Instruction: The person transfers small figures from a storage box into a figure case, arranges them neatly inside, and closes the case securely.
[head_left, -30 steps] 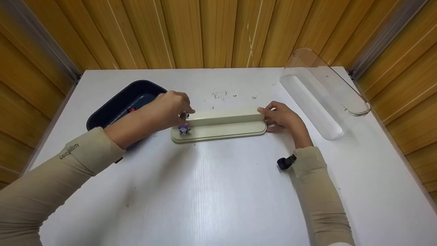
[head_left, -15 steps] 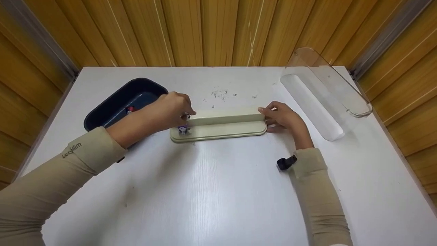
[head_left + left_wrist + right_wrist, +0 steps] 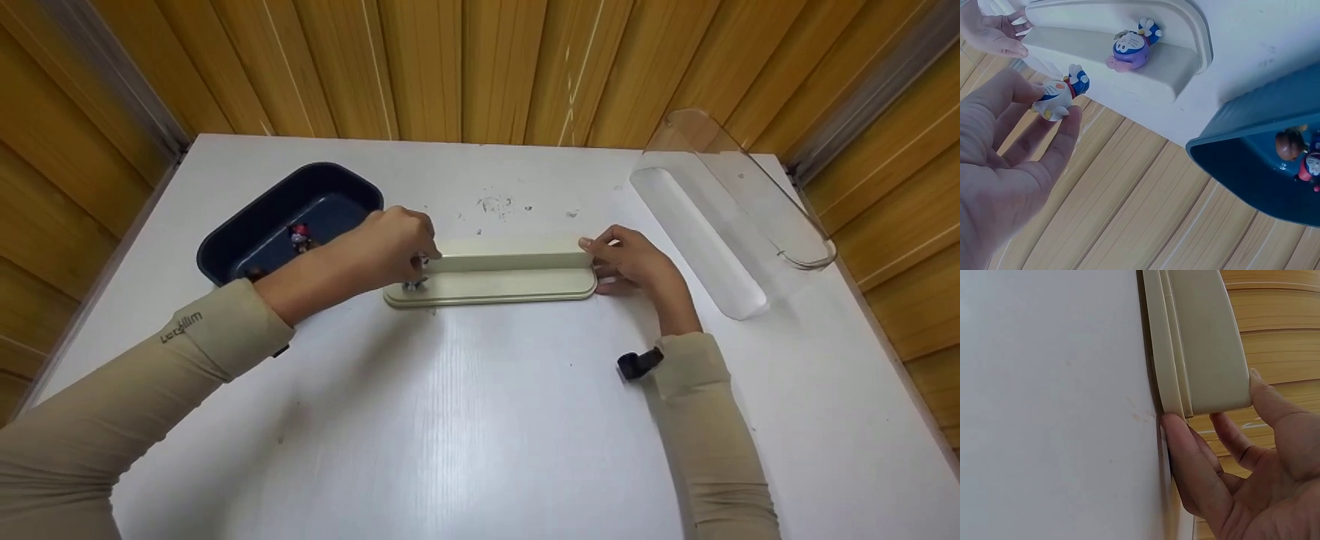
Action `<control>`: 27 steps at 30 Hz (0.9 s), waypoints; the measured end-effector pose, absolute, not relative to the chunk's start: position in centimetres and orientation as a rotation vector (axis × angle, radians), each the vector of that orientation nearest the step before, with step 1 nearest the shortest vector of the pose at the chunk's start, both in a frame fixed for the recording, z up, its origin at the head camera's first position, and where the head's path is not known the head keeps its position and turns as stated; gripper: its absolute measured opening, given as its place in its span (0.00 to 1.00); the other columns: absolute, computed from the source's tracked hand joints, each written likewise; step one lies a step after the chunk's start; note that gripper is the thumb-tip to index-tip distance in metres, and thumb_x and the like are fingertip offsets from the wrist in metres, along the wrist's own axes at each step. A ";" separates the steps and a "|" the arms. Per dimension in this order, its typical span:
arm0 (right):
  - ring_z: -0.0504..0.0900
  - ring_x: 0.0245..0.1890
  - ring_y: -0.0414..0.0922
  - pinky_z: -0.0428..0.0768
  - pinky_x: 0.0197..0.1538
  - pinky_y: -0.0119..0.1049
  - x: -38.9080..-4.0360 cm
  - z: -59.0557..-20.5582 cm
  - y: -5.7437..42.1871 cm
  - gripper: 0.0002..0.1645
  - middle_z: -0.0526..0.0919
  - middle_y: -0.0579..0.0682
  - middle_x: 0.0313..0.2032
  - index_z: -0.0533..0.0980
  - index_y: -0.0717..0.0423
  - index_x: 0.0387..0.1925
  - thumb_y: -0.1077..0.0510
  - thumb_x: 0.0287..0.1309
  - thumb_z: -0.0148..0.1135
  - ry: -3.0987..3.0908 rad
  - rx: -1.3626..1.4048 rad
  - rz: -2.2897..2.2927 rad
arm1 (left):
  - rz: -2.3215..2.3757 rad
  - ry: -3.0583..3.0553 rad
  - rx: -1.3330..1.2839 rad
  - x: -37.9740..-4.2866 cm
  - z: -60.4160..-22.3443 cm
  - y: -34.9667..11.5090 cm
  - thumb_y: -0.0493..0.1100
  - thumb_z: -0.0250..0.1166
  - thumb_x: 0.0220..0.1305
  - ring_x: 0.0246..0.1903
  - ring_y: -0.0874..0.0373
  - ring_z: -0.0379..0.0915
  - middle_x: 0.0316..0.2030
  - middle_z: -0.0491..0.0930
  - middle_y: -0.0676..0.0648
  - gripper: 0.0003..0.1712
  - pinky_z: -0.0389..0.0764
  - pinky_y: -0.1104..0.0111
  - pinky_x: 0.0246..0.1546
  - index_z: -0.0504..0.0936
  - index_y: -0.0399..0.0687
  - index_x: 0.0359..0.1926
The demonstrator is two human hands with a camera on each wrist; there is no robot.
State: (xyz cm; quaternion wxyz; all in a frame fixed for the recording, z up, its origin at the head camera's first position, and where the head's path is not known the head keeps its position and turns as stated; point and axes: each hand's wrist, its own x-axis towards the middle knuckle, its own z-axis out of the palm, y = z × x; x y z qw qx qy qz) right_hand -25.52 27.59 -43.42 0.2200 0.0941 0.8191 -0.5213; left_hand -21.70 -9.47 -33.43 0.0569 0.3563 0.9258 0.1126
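Observation:
My left hand [image 3: 394,244] pinches a small blue-and-white cat figurine [image 3: 1055,100] between thumb and fingertips, over the left end of a cream two-step display stand [image 3: 510,285]. A second cat figurine [image 3: 1131,49], purple with a blue-and-white part, sits on the stand close by. In the head view my left hand partly covers both figurines. At the stand's other end, my right hand [image 3: 634,259] grips the corner; its thumb lies at the upper step's edge and a finger [image 3: 1182,439] touches the base rim.
A dark blue bin [image 3: 255,202] stands at the left, partly behind my left forearm, with a red-topped figurine [image 3: 301,237] and a brown piece [image 3: 1289,145] inside. A clear long cover with a white base [image 3: 697,240] lies at the back right. Wooden panels [image 3: 480,67] enclose the table.
The head view has shifted a little. My left hand covers more of the purple figurine than before, and more of the bin's contents shows. My right hand keeps its hold on the stand.

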 end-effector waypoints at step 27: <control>0.84 0.47 0.49 0.86 0.45 0.41 -23.4 -43.3 27.7 0.29 0.72 0.58 0.55 0.68 0.55 0.51 0.37 0.67 0.62 2.281 0.269 -1.440 | 0.420 2.788 1.327 -21.1 -35.5 -7.9 0.24 0.63 0.51 0.37 0.53 0.79 0.41 0.85 0.43 0.15 0.82 0.62 0.34 0.87 0.38 0.40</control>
